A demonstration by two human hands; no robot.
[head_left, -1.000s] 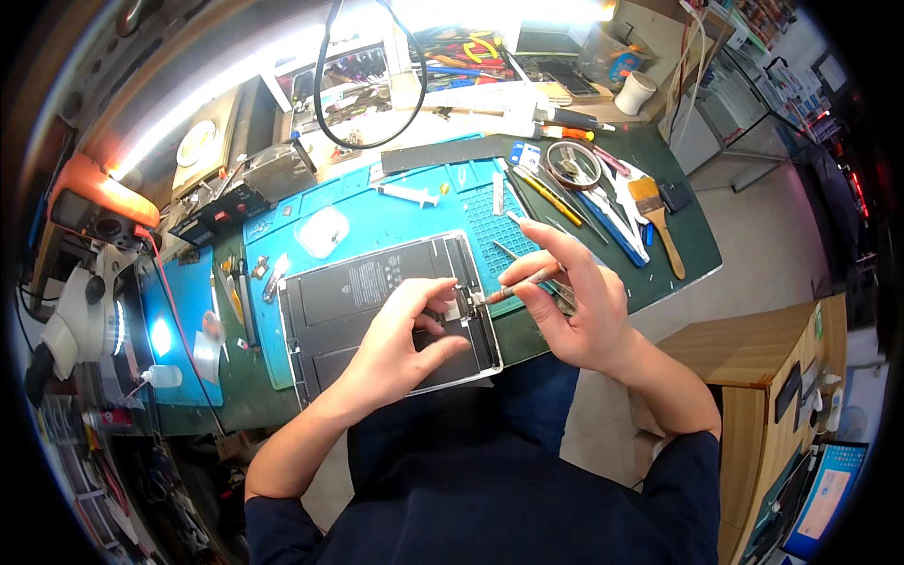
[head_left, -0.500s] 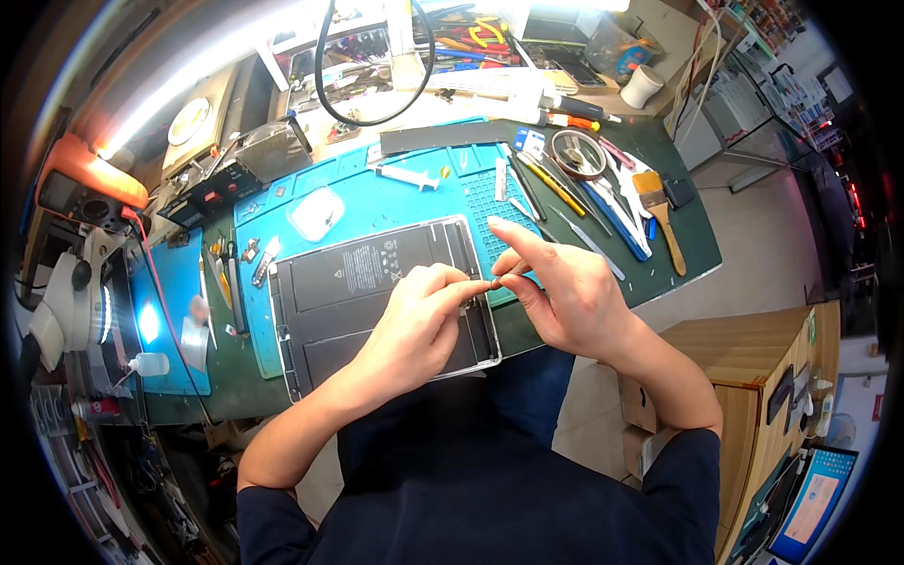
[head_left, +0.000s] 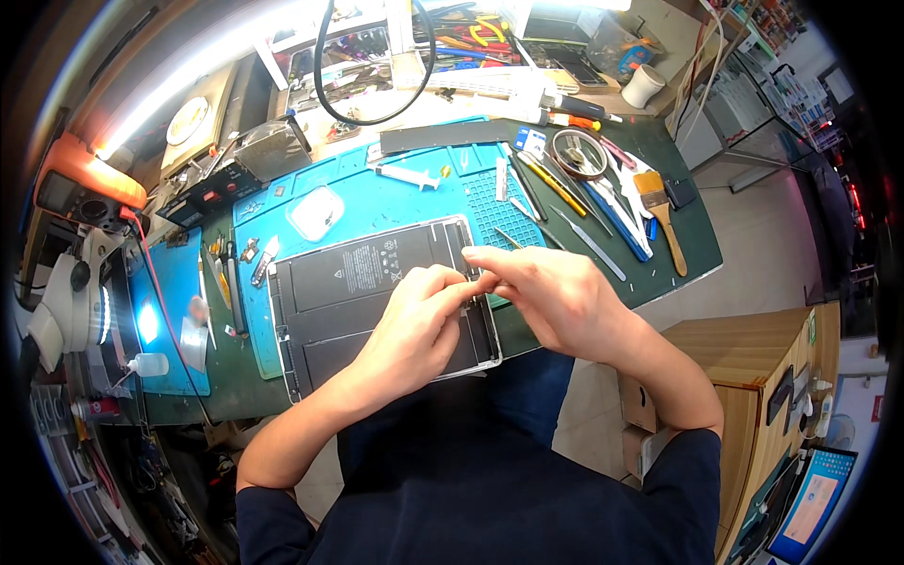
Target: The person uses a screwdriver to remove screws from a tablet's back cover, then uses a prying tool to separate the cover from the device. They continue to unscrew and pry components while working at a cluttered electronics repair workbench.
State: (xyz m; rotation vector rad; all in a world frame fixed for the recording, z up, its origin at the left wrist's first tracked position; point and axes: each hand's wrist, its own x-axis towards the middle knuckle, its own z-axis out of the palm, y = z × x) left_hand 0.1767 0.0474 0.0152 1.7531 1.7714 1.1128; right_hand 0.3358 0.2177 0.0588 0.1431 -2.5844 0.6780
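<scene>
An opened tablet (head_left: 325, 325), its dark battery cells exposed, lies on the blue work mat (head_left: 363, 202). Above its right side my left hand (head_left: 414, 325) is closed, thumb and forefinger pinched at the tips. From the right my right hand (head_left: 560, 297) meets those tips, its fingers also pressed together. Whatever sits between the fingertips is too small and too covered to name. Just beyond my right hand, a thin pointed tool (head_left: 509, 238) rests on the mat.
Right of the mat lie a wood-handled brush (head_left: 662, 226), a roll of tape (head_left: 578, 153), tweezers (head_left: 589, 243) and several pens or drivers. A syringe (head_left: 410, 177) and a clear round container (head_left: 316, 215) are beyond the tablet. An orange multimeter (head_left: 89, 184) stands left.
My right hand has turned and moved slightly left, its raised forefinger coming down over my left fingertips. The thin pointed tool beyond it has come into view. My left hand stays nearly still.
</scene>
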